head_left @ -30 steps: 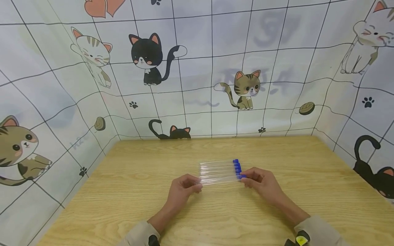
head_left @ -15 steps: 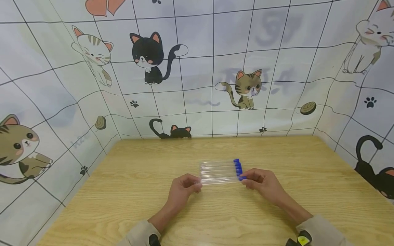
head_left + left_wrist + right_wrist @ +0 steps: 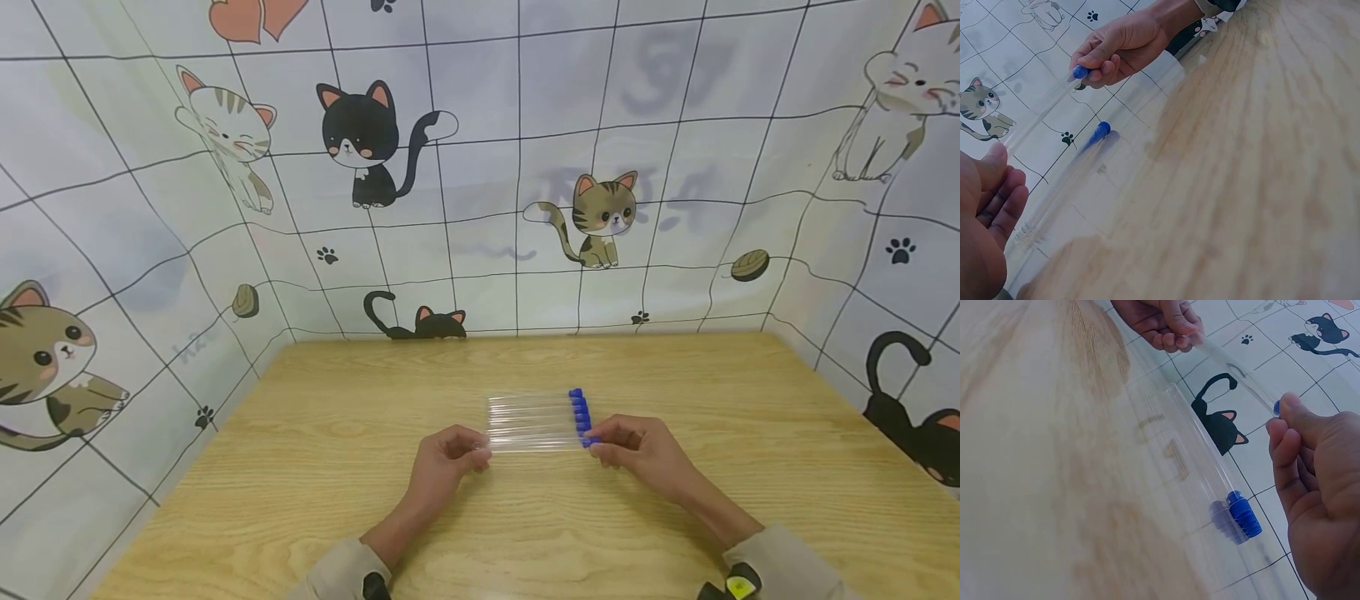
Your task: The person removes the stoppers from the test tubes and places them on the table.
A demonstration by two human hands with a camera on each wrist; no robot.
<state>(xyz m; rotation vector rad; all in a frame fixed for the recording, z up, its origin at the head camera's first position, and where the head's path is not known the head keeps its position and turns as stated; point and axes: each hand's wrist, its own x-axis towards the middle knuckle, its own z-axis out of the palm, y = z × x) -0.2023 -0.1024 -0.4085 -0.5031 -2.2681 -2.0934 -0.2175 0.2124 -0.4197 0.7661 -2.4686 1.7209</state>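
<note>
A clear test tube [image 3: 1041, 115] with a blue cap is held between both hands. My left hand [image 3: 444, 468] pinches its clear end with thumb and fingers. The blue cap [image 3: 1081, 72] is pinched by my right hand [image 3: 643, 454]. In the wrist views this tube is raised above the table, apart from the others. Several similar capped tubes [image 3: 528, 412] lie side by side on the table just beyond it, their blue caps [image 3: 1244, 515] all pointing right. Fingertips hide part of the held tube's two ends.
The pale wooden table [image 3: 360, 517] extends around the tubes. A white cloth [image 3: 480, 183] printed with cats and grid lines hangs at the back and both sides of the table.
The held tube and my right hand have shifted slightly toward me, so the tube looks more level with the row. My left hand has barely moved. The lying tubes stay put.
</note>
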